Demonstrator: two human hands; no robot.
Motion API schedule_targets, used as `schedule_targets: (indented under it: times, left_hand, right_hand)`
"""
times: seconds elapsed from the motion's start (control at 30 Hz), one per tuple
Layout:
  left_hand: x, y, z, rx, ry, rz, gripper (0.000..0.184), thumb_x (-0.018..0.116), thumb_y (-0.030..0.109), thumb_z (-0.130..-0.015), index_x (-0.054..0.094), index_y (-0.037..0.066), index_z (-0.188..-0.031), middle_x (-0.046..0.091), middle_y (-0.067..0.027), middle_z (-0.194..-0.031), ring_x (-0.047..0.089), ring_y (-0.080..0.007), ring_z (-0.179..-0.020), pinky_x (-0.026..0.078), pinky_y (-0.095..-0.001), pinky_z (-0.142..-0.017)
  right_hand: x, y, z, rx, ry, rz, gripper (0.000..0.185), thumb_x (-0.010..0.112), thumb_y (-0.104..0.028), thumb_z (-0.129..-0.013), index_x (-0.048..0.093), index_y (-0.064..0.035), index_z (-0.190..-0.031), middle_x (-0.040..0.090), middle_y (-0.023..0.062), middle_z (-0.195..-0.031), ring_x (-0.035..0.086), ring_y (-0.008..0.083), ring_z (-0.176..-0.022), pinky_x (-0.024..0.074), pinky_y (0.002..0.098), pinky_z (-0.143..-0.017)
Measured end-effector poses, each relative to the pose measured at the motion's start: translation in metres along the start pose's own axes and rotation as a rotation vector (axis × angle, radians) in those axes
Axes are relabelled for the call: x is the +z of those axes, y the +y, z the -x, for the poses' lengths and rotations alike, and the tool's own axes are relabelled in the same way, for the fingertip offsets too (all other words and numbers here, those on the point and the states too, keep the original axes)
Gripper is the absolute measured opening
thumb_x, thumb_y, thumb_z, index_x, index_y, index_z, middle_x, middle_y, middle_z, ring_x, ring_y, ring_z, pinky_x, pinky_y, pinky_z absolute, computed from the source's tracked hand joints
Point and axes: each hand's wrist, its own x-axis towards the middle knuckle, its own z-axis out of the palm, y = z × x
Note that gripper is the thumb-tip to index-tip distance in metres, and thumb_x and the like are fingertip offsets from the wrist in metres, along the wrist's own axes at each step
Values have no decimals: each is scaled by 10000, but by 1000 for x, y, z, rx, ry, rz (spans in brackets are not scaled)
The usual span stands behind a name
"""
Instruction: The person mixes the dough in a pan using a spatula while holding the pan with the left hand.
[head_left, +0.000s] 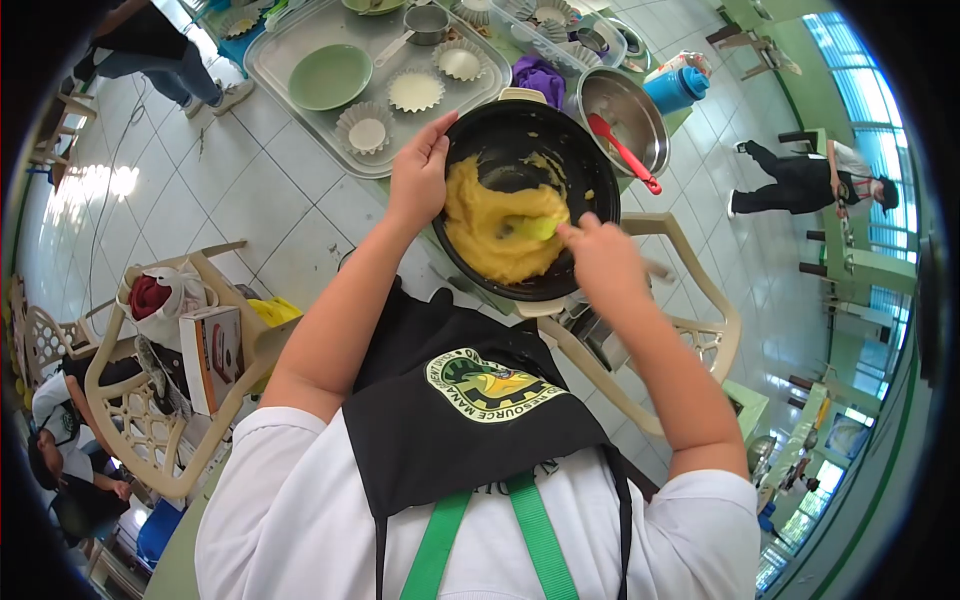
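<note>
My left hand (420,175) is closed on the left rim of a black pan (575,145) with cream handles. A thick yellow mixture (475,240) lies in the pan, mostly toward its left and near side. My right hand (605,262) grips a spatula (541,229) whose light green blade is in the mixture. The fingers hide most of its handle. To the right of the pan stands a metal bowl (655,115) with a red spatula (625,152) resting across it.
Beyond my left hand, a metal tray (268,70) carries a green bowl (330,77), a measuring cup (427,22) and fluted molds (416,91). A purple cloth (538,78), a plastic container (520,35) and a blue bottle (677,90) are farther back. Chairs (725,340) stand nearby; other people are around.
</note>
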Motion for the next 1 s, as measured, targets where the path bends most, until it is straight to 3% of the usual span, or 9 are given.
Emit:
schedule_targets:
  times: [0.1, 0.2, 0.27, 0.33, 0.43, 0.53, 0.73, 0.87, 1.0]
  left_hand:
    - [0, -2, -1, -9, -10, 4, 337, 474, 83, -1010, 592, 44, -1323, 672, -96, -1223, 590, -133, -1112, 411, -270, -1003]
    - [1, -7, -1, 20, 4, 46, 333, 473, 79, -1010, 592, 34, -1318, 669, -102, -1226, 594, -141, -1119, 414, -276, -1006]
    - [2, -9, 0, 15, 0, 44, 331, 471, 78, -1011, 592, 30, -1315, 668, -102, -1228, 594, -144, -1124, 413, -278, -1009]
    - [1, -9, -3, 19, -7, 45, 330, 468, 76, -1011, 592, 26, -1313, 666, -102, -1230, 593, -146, -1130, 412, -280, -1012]
    - [0, -6, -4, 30, -28, 39, 327, 466, 73, -1012, 592, 20, -1309, 665, -102, -1230, 592, -146, -1129, 414, -279, -1010]
    - [-1, -1, 1, 19, -35, -3, 326, 465, 69, -1012, 590, 19, -1309, 665, -98, -1229, 591, -146, -1136, 414, -278, -1009]
    - [1, -5, 0, 1, -46, 26, 333, 459, 61, -1014, 578, 35, -1324, 666, -86, -1225, 593, -145, -1141, 418, -267, -995]
    - [5, -10, 3, 23, -14, 73, 330, 453, 54, -1011, 580, 47, -1315, 674, -77, -1224, 616, -160, -1128, 311, -334, -1126]
    - [8, -7, 5, 13, -18, 97, 316, 448, 55, -1009, 585, 49, -1294, 669, -73, -1242, 622, -170, -1140, 159, -410, -1215]
  right_hand:
    - [-43, -9, -8, 67, -1, 7, 406, 547, -35, -843, 674, -157, -1209, 597, 94, -933, 637, 272, -877, 530, 409, -753]
    - [-31, -42, -19, 98, 101, -126, 390, 524, -44, -859, 675, -150, -1203, 617, 103, -973, 645, 289, -896, 529, 412, -787]
    - [-7, -52, -21, 63, 81, -159, 385, 504, -39, -873, 670, -138, -1206, 626, 105, -1000, 653, 292, -906, 529, 421, -811]
    - [-10, -51, -11, -20, -86, -240, 408, 496, -26, -877, 671, -177, -1213, 626, 96, -998, 659, 291, -913, 527, 431, -828]
    - [-60, -16, -2, 20, -238, -15, 467, 485, -29, -887, 677, -298, -1218, 616, 85, -962, 651, 291, -864, 516, 434, -752]
    - [-65, 18, -14, 106, 48, -127, 360, 475, -116, -943, 711, -271, -1166, 603, 102, -794, 640, 308, -755, 500, 441, -681]
    - [4, 63, -17, 313, -14, -15, 271, 499, -238, -976, 718, -246, -1135, 652, 154, -815, 665, 355, -738, 510, 469, -638]
    - [-25, 14, 21, 353, -305, -88, 294, 479, -135, -942, 703, -235, -1104, 694, 149, -856, 692, 345, -818, 552, 476, -715]
    - [-30, -46, 11, 298, -529, -308, 216, 534, -208, -945, 708, -176, -1069, 688, 191, -871, 685, 353, -878, 541, 462, -746]
